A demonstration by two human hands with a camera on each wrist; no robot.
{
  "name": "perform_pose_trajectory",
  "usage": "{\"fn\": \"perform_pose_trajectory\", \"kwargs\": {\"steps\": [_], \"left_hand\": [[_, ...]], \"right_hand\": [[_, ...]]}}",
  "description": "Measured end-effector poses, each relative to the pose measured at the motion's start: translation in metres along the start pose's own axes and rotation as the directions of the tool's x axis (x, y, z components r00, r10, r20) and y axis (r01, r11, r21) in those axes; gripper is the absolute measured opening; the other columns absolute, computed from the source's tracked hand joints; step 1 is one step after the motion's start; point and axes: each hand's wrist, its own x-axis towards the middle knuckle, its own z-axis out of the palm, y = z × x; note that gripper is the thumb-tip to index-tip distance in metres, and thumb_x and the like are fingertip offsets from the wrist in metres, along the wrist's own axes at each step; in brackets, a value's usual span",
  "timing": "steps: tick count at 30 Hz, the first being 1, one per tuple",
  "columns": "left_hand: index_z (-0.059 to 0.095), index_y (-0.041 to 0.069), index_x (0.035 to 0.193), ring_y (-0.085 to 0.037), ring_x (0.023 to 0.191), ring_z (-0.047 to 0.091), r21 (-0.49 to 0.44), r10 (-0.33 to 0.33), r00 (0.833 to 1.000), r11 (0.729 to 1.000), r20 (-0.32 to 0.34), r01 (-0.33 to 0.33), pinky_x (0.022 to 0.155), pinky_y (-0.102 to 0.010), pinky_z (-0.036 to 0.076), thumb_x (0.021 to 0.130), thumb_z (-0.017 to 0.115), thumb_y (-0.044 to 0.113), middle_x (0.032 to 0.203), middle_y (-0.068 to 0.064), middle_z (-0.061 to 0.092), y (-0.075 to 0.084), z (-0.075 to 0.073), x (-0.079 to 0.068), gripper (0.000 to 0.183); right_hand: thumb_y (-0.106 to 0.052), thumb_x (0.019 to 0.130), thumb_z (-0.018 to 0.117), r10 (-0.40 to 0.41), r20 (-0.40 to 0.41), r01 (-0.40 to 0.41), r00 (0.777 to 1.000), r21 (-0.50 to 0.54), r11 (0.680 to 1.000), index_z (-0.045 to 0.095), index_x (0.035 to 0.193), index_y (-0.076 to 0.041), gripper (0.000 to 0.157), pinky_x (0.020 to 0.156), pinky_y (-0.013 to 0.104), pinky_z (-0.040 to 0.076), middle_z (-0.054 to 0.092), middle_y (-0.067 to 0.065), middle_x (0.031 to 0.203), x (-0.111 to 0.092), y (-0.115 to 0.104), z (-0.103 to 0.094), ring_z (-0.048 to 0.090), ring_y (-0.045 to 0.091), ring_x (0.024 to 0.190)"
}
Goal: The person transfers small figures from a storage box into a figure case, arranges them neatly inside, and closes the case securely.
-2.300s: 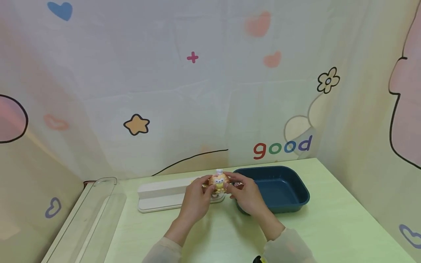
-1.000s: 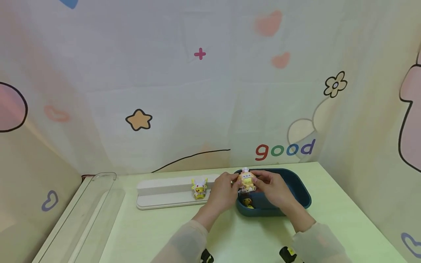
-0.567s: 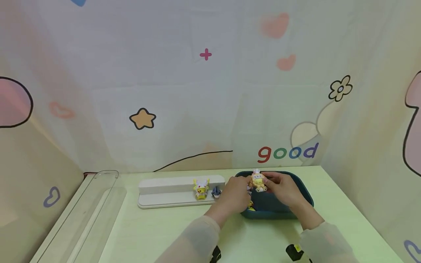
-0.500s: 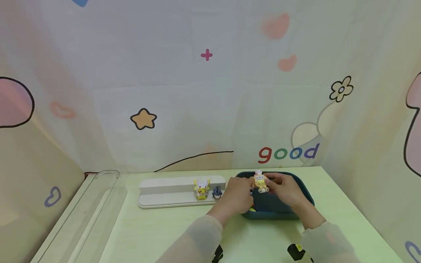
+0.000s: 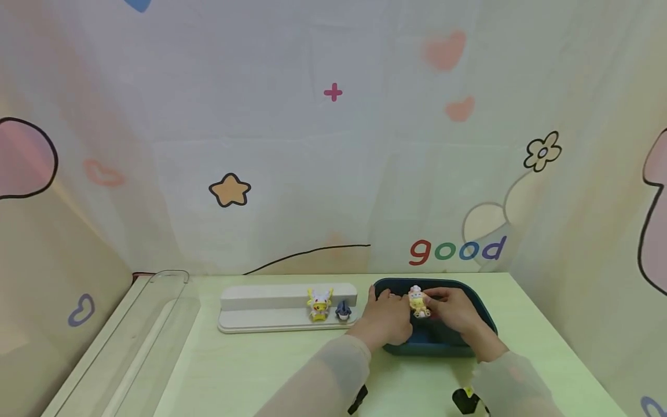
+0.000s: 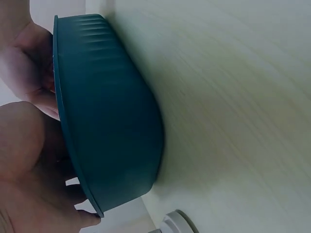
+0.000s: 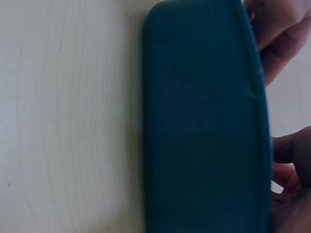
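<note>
My right hand (image 5: 455, 313) pinches a small figurine (image 5: 418, 302) with a white chef hat and yellow body, above the dark teal basin (image 5: 443, 351). My left hand (image 5: 385, 321) reaches over the basin's left side, beside that figurine. Its lower fingers are hidden in the head view, so whether they hold anything does not show. The left wrist view shows the left hand (image 6: 29, 170) with some fingers spread at the basin's rim. On the white stepped stand (image 5: 260, 318) sit a yellow figurine with a white horned hood (image 5: 319, 307) and a small blue-and-white figurine (image 5: 343, 311).
A long transparent cover (image 5: 151, 347) lies along the table's left edge. The stand is just left of the basin, both near the printed backdrop (image 5: 292, 174). Black objects (image 5: 465, 399) show near the right sleeve.
The chef-hat figurine, earlier between both hands in front of the stand, has moved right over the basin in the right hand. The left hand has shifted right, away from the stand, uncovering its two figurines.
</note>
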Motion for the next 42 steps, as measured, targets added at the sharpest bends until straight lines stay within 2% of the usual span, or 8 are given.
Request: {"fn": "perform_pose_trajectory", "kwargs": {"steps": [8, 13, 19, 27, 31, 35, 39, 42], "left_hand": [[0.049, 0.024, 0.154, -0.018, 0.155, 0.034, 0.028, -0.018, 1.0, 0.999, 0.012, 0.018, 0.13, -0.056, 0.01, 0.1, 0.06, 0.044, 0.16, 0.009, 0.047, 0.005, 0.002, -0.001, 0.059], [0.047, 0.024, 0.156, -0.018, 0.156, 0.032, 0.052, -0.001, 1.0, 0.999, 0.024, -0.001, 0.13, -0.056, 0.006, 0.101, 0.058, 0.045, 0.163, 0.009, 0.043, 0.005, 0.001, -0.003, 0.06], [0.048, 0.029, 0.155, -0.017, 0.157, 0.03, 0.074, -0.008, 1.0, 0.997, 0.024, 0.006, 0.13, -0.056, 0.008, 0.1, 0.059, 0.048, 0.162, 0.014, 0.042, 0.004, 0.004, -0.003, 0.059], [0.047, 0.032, 0.155, -0.019, 0.159, 0.026, 0.058, -0.018, 0.999, 0.998, 0.037, 0.016, 0.13, -0.056, 0.007, 0.1, 0.061, 0.047, 0.163, 0.016, 0.041, 0.003, 0.002, -0.004, 0.059], [0.044, 0.033, 0.157, -0.018, 0.16, 0.024, 0.06, -0.018, 0.999, 0.998, 0.032, 0.016, 0.131, -0.055, 0.008, 0.101, 0.059, 0.047, 0.164, 0.016, 0.039, 0.001, 0.004, -0.004, 0.06], [0.04, 0.033, 0.159, -0.02, 0.16, 0.023, 0.06, -0.001, 1.0, 0.998, 0.004, 0.001, 0.131, -0.054, 0.009, 0.103, 0.057, 0.045, 0.166, 0.015, 0.036, -0.003, 0.006, -0.005, 0.06], [0.04, 0.031, 0.159, -0.02, 0.16, 0.024, 0.054, 0.029, 0.998, 0.998, -0.062, -0.026, 0.13, -0.054, 0.013, 0.104, 0.056, 0.041, 0.166, 0.014, 0.037, -0.009, 0.002, -0.011, 0.058], [0.043, 0.029, 0.158, -0.02, 0.158, 0.028, 0.027, 0.049, 0.99, 0.999, -0.136, -0.046, 0.129, -0.054, 0.02, 0.106, 0.053, 0.036, 0.164, 0.012, 0.04, -0.014, -0.003, -0.019, 0.053]], "right_hand": [[-0.014, 0.105, 0.057, 0.064, 0.002, -0.064, 0.998, -0.052, 0.997, 0.063, 0.129, 0.011, 0.035, 0.078, 0.04, 0.061, 0.072, 0.022, 0.106, 0.011, 0.009, 0.006, 0.071, 0.017, 0.078], [-0.014, 0.104, 0.057, 0.074, 0.018, -0.073, 0.997, -0.061, 0.995, 0.064, 0.128, 0.011, 0.035, 0.078, 0.039, 0.061, 0.072, 0.022, 0.106, 0.015, 0.013, 0.008, 0.071, 0.017, 0.08], [-0.012, 0.104, 0.057, 0.079, 0.03, -0.077, 0.996, -0.056, 0.995, 0.063, 0.129, 0.013, 0.036, 0.079, 0.039, 0.063, 0.071, 0.025, 0.112, 0.015, 0.012, 0.01, 0.074, 0.019, 0.083], [-0.011, 0.103, 0.058, 0.102, 0.032, -0.099, 0.994, -0.078, 0.992, 0.06, 0.13, 0.015, 0.038, 0.072, 0.035, 0.061, 0.072, 0.023, 0.106, 0.015, 0.008, 0.009, 0.073, 0.018, 0.078], [-0.012, 0.103, 0.058, 0.083, 0.033, -0.081, 0.996, -0.066, 0.995, 0.058, 0.131, 0.016, 0.04, 0.072, 0.036, 0.062, 0.071, 0.023, 0.107, 0.012, 0.006, 0.008, 0.071, 0.02, 0.079], [-0.018, 0.103, 0.059, 0.043, 0.003, -0.043, 0.999, -0.125, 0.991, 0.059, 0.135, 0.011, 0.043, 0.081, 0.044, 0.06, 0.068, 0.028, 0.121, 0.004, -0.002, 0.004, 0.07, 0.034, 0.098], [-0.023, 0.104, 0.059, -0.005, -0.04, -0.002, 0.999, -0.176, 0.984, 0.06, 0.138, 0.004, 0.044, 0.094, 0.054, 0.055, 0.063, 0.031, 0.135, -0.006, -0.015, 0.001, 0.062, 0.046, 0.121], [-0.024, 0.104, 0.06, -0.037, -0.07, 0.024, 0.997, -0.172, 0.985, 0.06, 0.14, 0.001, 0.044, 0.096, 0.055, 0.055, 0.064, 0.029, 0.134, -0.013, -0.025, 0.004, 0.062, 0.045, 0.122]]}}
